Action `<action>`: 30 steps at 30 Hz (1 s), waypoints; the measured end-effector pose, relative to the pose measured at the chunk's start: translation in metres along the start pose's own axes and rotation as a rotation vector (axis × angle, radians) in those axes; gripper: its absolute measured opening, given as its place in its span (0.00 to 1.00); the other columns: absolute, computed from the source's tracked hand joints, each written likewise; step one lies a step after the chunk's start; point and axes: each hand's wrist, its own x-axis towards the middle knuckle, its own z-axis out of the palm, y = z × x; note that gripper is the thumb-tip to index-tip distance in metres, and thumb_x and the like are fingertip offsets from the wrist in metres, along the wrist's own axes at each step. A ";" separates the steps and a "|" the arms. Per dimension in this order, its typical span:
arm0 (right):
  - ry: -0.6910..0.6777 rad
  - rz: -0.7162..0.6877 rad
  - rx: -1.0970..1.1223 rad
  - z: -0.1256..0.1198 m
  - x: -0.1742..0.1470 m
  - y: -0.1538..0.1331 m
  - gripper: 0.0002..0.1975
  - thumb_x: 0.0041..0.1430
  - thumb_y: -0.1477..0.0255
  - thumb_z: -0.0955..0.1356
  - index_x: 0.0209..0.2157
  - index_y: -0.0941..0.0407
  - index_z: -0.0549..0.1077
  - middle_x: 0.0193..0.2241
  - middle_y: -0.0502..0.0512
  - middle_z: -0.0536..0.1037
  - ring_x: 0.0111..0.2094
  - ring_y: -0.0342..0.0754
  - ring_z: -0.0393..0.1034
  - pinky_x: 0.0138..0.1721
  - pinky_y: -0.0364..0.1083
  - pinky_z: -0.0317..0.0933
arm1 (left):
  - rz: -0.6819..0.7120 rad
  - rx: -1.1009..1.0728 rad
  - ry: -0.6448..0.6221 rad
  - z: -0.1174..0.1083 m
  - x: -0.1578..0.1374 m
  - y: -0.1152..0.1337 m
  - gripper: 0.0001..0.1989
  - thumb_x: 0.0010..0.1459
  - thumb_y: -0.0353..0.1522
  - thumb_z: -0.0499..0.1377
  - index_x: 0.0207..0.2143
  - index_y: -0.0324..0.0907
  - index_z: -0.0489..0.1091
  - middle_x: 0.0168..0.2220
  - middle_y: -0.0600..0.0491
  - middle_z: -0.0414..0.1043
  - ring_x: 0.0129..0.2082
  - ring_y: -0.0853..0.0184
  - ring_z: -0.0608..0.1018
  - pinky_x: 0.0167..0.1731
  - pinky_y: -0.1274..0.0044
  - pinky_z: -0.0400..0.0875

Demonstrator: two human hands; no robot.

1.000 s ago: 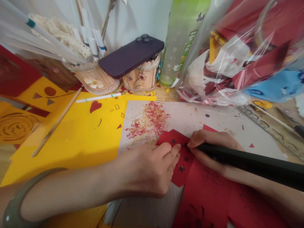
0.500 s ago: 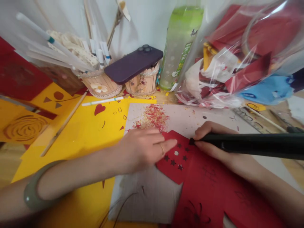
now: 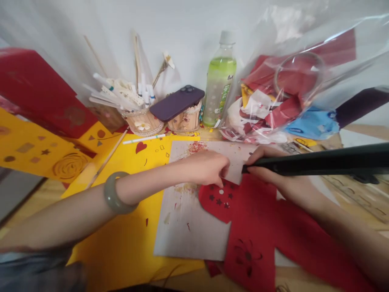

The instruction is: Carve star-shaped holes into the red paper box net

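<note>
Star-shaped holes and a round hole mark the end flap of a red paper cutout (image 3: pixel 251 211); a flower-like pattern is cut lower down. My left hand (image 3: pixel 209 166) is closed, fingers curled down at the flap's upper edge, gripping it. Part of the flap is hidden under the fingers. In my right hand (image 3: pixel 264 162) is a long black tool (image 3: pixel 319 160) with a narrow front end, pinched near its tip. That tip sits just above the red paper's upper edge; whether it touches cannot be made out. Below lies a grey board (image 3: pixel 188 243).
Yellow paper (image 3: pixel 121 235) with cut shapes spreads at left. Behind stand a decorated pen holder (image 3: pixel 142 121), a purple phone (image 3: pixel 179 103) resting on another holder, a green-labelled bottle (image 3: pixel 220 81) and a clear bag of scraps (image 3: pixel 273 101). Red and yellow shavings (image 3: pixel 197 147) lie on the board.
My left hand has gone from a stretched forefinger over the flap to curled fingers at its upper edge. The camera view has shifted, showing more of the wall and bottle.
</note>
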 end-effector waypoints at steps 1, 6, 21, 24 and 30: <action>0.061 0.002 -0.053 -0.004 -0.002 -0.008 0.03 0.52 0.70 0.68 0.26 0.53 0.69 0.23 0.46 0.70 0.25 0.42 0.63 0.25 0.41 0.56 | -0.010 -0.019 0.006 -0.001 -0.003 -0.001 0.07 0.46 0.30 0.64 0.30 0.41 0.72 0.26 0.55 0.72 0.28 0.67 0.73 0.27 0.79 0.61; 0.168 -0.003 -0.173 -0.011 -0.014 -0.035 0.04 0.52 0.67 0.67 0.26 0.50 0.70 0.21 0.46 0.70 0.24 0.43 0.63 0.24 0.43 0.55 | -0.147 -0.133 0.118 0.006 -0.030 -0.003 0.03 0.49 0.29 0.61 0.25 0.39 0.70 0.23 0.57 0.71 0.25 0.71 0.72 0.25 0.80 0.59; -0.107 0.076 -0.028 0.053 -0.017 -0.005 0.01 0.58 0.70 0.65 0.32 0.51 0.67 0.27 0.46 0.71 0.29 0.43 0.64 0.30 0.42 0.60 | -0.320 -0.184 0.234 0.035 -0.061 0.009 0.06 0.48 0.29 0.54 0.20 0.40 0.68 0.20 0.54 0.70 0.22 0.68 0.72 0.22 0.78 0.59; -0.109 0.097 -0.043 0.054 -0.021 0.000 0.01 0.58 0.70 0.65 0.32 0.50 0.68 0.27 0.45 0.71 0.28 0.43 0.65 0.29 0.41 0.61 | -0.297 -0.109 0.200 0.034 -0.062 0.009 0.09 0.50 0.32 0.55 0.20 0.41 0.68 0.20 0.53 0.69 0.23 0.64 0.73 0.25 0.75 0.62; -0.161 0.157 -0.069 0.055 -0.024 -0.004 0.01 0.56 0.69 0.65 0.32 0.50 0.68 0.26 0.45 0.73 0.27 0.42 0.67 0.28 0.41 0.62 | -0.097 0.071 0.200 0.031 -0.066 -0.001 0.08 0.56 0.34 0.56 0.37 0.41 0.69 0.36 0.51 0.73 0.33 0.62 0.75 0.30 0.73 0.69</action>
